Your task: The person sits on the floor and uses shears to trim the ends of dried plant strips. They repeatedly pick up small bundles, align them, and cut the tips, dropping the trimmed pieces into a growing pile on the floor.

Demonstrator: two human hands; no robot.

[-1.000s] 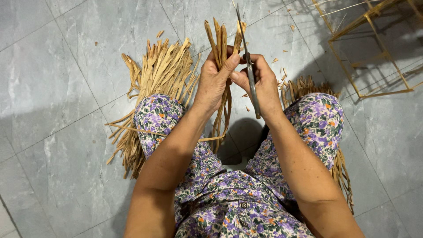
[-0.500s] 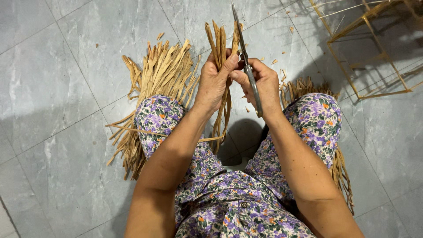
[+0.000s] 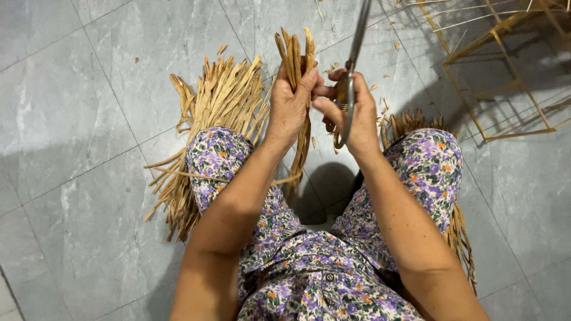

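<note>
My left hand (image 3: pixel 289 104) grips a small bunch of tan bamboo strips (image 3: pixel 295 53), held upright between my knees, the strip ends sticking up above my fingers. My right hand (image 3: pixel 351 110) is closed around a metal knife (image 3: pixel 351 65), its long blade pointing up and away past the top edge of the view. The blade sits just right of the bunch, close to my left thumb. A fan of similar strips (image 3: pixel 223 101) lies on the floor under my left knee.
Grey tiled floor (image 3: pixel 83 89) all around, with small shavings (image 3: pixel 386 77) scattered ahead. More strips (image 3: pixel 461 238) lie under my right knee. A frame of thin bamboo sticks (image 3: pixel 505 71) stands at the upper right. My legs wear floral cloth.
The knife has tilted more upright and its blade now reaches past the top edge. Both hands stay together at the bunch.
</note>
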